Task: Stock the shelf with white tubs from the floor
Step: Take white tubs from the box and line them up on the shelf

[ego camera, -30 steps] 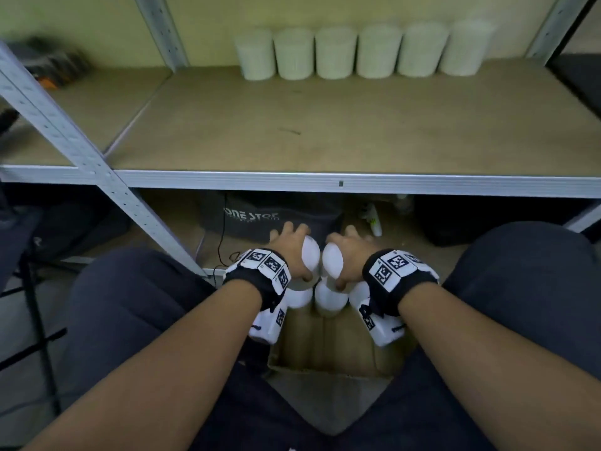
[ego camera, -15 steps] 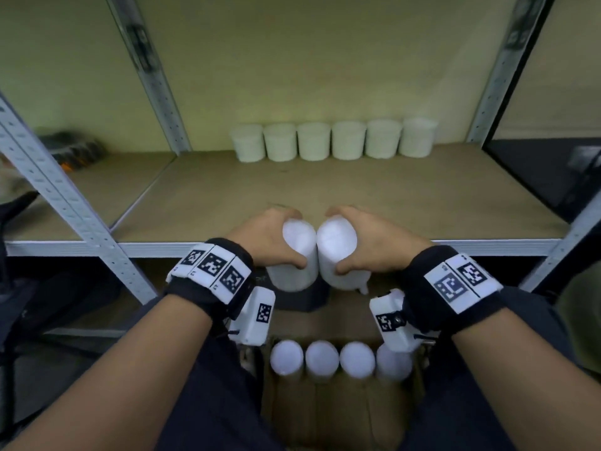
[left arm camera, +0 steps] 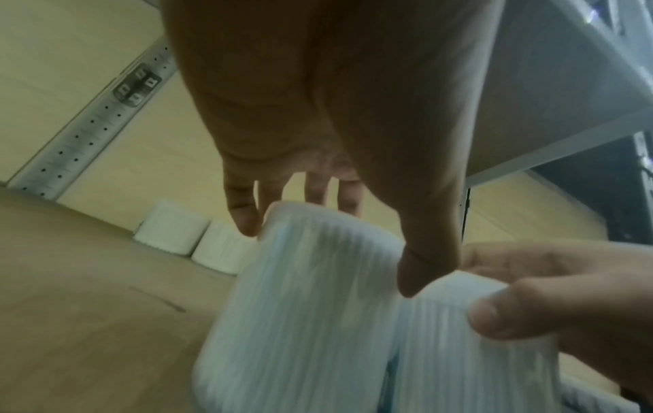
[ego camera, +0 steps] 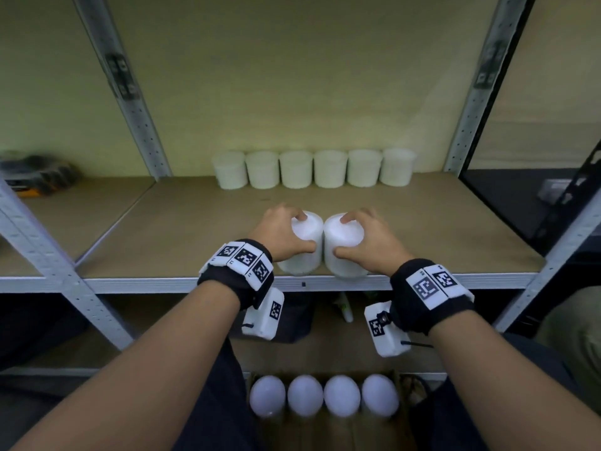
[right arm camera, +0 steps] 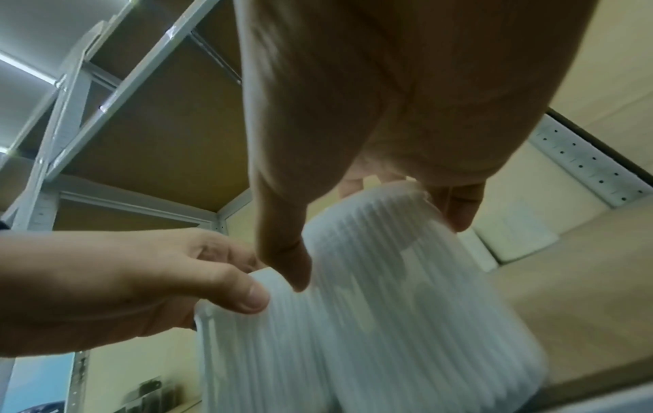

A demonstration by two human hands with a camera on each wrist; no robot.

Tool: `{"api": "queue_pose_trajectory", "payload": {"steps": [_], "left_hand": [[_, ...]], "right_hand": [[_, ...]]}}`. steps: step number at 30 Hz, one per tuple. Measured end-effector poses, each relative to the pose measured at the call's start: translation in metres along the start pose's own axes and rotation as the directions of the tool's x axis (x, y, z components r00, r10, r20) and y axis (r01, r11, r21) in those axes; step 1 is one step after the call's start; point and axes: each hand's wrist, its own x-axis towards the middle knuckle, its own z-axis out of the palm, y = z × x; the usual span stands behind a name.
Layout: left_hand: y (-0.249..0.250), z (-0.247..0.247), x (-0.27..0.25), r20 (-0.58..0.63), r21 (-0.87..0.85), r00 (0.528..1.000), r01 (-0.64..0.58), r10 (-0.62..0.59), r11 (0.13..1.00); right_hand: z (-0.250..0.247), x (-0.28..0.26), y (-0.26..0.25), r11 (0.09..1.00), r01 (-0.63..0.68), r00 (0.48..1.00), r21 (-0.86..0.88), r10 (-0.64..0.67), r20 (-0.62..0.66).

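Each of my hands grips one ribbed white tub from above, side by side over the front edge of the wooden shelf (ego camera: 439,236). My left hand (ego camera: 283,232) holds the left tub (ego camera: 300,252), which fills the left wrist view (left arm camera: 300,307). My right hand (ego camera: 367,239) holds the right tub (ego camera: 343,252), also seen large in the right wrist view (right arm camera: 406,293). The two tubs touch. I cannot tell whether their bases rest on the shelf. Several white tubs (ego camera: 313,169) stand in a row at the back of the shelf. More white tubs (ego camera: 323,395) sit in a cardboard box (ego camera: 325,431) on the floor.
Grey perforated uprights (ego camera: 126,89) frame the shelf bay, and a grey rail (ego camera: 130,283) runs along its front edge. A dark object (ego camera: 35,177) lies on the neighbouring shelf at left. Dark bags (ego camera: 292,317) sit under the shelf. My knees flank the box.
Both hands rose from the floor box with one tub each and moved forward over the shelf's front edge. My view tilted up toward the shelf.
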Motion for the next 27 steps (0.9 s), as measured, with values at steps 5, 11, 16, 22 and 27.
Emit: {"api": "queue_pose_trajectory", "payload": {"steps": [5, 11, 16, 22, 27], "left_hand": [[-0.002, 0.008, 0.004, 0.0, 0.007, 1.0, 0.001, -0.001, 1.0], [-0.007, 0.001, -0.003, 0.047, 0.006, 0.998, -0.046, 0.045, 0.999], [-0.009, -0.009, -0.016, 0.01, 0.066, 0.996, -0.084, 0.084, 0.994], [-0.007, -0.013, -0.025, 0.015, 0.082, 0.988, -0.154, 0.153, 0.985], [-0.005, -0.011, -0.02, 0.004, 0.069, 0.986, -0.166, 0.166, 0.984]], "right_hand": [[0.004, 0.002, 0.005, 0.999, -0.001, 1.0, -0.034, 0.0, -0.012], [0.0, -0.003, 0.003, 0.995, -0.006, 0.999, -0.097, 0.01, 0.036], [-0.009, -0.018, -0.006, 0.985, 0.044, 0.998, -0.169, -0.05, -0.033], [-0.015, -0.02, -0.014, 0.984, 0.095, 0.995, -0.153, -0.093, 0.024], [-0.02, -0.018, -0.012, 0.983, 0.091, 0.996, -0.162, -0.09, 0.017]]}}
